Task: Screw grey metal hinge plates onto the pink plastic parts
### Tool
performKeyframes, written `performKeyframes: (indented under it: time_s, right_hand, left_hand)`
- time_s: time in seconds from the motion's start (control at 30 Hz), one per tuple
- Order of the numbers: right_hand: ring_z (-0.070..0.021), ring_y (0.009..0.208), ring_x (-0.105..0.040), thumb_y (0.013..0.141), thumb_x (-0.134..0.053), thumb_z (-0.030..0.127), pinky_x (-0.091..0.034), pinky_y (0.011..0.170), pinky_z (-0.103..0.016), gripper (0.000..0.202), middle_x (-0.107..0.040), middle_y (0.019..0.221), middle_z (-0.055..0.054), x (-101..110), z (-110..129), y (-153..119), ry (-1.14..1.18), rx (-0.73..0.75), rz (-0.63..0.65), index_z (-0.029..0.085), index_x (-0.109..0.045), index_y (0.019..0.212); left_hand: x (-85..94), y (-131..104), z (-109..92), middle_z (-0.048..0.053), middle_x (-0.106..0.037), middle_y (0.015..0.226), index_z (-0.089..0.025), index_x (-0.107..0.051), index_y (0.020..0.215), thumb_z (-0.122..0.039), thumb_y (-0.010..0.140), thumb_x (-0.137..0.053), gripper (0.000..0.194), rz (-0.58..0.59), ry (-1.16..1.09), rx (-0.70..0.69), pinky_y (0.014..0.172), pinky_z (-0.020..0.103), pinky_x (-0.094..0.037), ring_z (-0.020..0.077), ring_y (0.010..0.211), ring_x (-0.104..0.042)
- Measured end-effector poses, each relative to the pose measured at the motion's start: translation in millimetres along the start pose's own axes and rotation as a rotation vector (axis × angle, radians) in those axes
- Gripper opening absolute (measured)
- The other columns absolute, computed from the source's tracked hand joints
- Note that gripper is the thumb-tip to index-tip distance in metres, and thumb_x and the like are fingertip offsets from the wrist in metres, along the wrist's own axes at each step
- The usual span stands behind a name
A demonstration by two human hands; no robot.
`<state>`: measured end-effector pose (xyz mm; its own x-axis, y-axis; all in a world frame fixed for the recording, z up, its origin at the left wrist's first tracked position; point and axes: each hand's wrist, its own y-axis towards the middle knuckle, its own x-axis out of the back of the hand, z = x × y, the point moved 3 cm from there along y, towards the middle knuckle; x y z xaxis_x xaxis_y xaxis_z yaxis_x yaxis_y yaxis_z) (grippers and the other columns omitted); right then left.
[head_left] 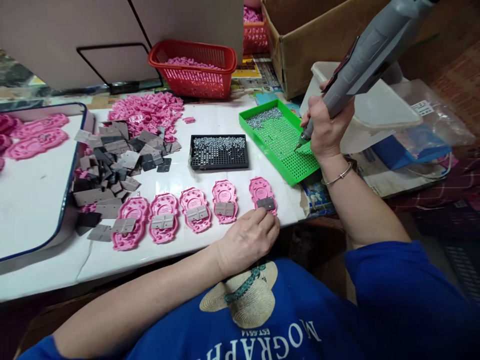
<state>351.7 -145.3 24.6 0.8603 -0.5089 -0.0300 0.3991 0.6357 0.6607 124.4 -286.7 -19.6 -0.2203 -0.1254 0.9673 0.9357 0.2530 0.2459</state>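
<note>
The right hand (325, 131) is closed around a grey electric screwdriver (360, 60), tilted, with its tip lowered onto the perforated green tray (296, 167) just beneath that hand. Loose small screws (264, 117) lie heaped at the tray's far end. The left hand (247, 240) rests on the worktop (210, 120), fingers curled, its fingertips touching the near edge of a pink plastic piece (262, 195) with a grey plate (266, 203) laid across it. This piece lies directly ahead of the left hand; four more like it run in a row to that hand's left.

The pink piece looks light, rigid and smooth, an oval moulding with raised paw-like relief, likely to slide on the glossy worktop unless pinned by its rim. The grey plate seems thin, flat and stiff, loose until fastened, so pressing on it from above would steady both. The screws are tiny, metallic and easily scattered. The screwdriver appears bulky, best gripped low on its barrel as it is here.

Beyond the left hand sits a black tray (219, 152) holding more screws.
</note>
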Motion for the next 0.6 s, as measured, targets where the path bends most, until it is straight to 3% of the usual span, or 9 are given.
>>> performKeyframes:
  time_s: [0.13,0.3,0.4,0.5,0.6]
  right_hand:
    - [-0.0075,0.045,-0.048,0.073,-0.079,0.045,-0.040,0.042,-0.029,0.032,-0.061,0.086,0.008,-4,12,7,0.088,0.076,-0.046,0.033,-0.055,0.092]
    - [-0.0054,0.051,-0.050,0.080,-0.074,0.028,-0.039,0.042,-0.025,0.018,-0.062,0.099,0.006,-27,64,-16,0.329,0.195,-0.017,0.030,-0.062,0.093]
    - [-0.0037,0.051,-0.049,0.083,-0.071,0.034,-0.037,0.042,-0.026,0.017,-0.060,0.109,0.002,-43,90,-51,0.368,0.016,0.085,0.026,-0.067,0.097]
    - [-0.0072,0.044,-0.046,0.078,-0.074,0.034,-0.034,0.039,-0.026,0.024,-0.057,0.070,0.006,-54,104,-82,0.445,-0.043,0.232,0.028,-0.067,0.100]
    - [-0.0081,0.042,-0.041,0.076,-0.074,0.036,-0.033,0.041,-0.025,0.025,-0.048,0.057,0.008,-56,105,-96,0.431,-0.123,0.249,0.027,-0.064,0.098]
  left_hand:
    - [2.5,1,-3,0.013,-0.064,0.102,-0.007,-0.059,0.114,-0.011,0.100,-0.033,0.029,0.111,-0.011,-0.009,0.077,0.034,-0.050,0.0216,0.090,-0.057]
    - [1.2,-1,-5,0.015,-0.064,0.103,-0.006,-0.059,0.112,-0.011,0.099,-0.035,0.028,0.102,-0.021,-0.013,0.080,0.035,-0.050,0.0227,0.090,-0.059]
    - [-1.0,-4,-6,0.017,-0.064,0.109,-0.005,-0.058,0.116,-0.011,0.099,-0.035,0.029,0.056,-0.009,0.013,0.084,0.036,-0.049,0.0235,0.094,-0.059]
    - [-2.4,-7,-8,0.019,-0.064,0.117,-0.003,-0.058,0.119,-0.010,0.099,-0.034,0.032,0.028,0.002,0.010,0.089,0.037,-0.049,0.0247,0.101,-0.060]
    - [-3.3,-8,-8,0.020,-0.063,0.122,-0.001,-0.056,0.123,-0.010,0.099,-0.034,0.034,0.008,0.015,0.001,0.092,0.038,-0.049,0.0257,0.107,-0.060]
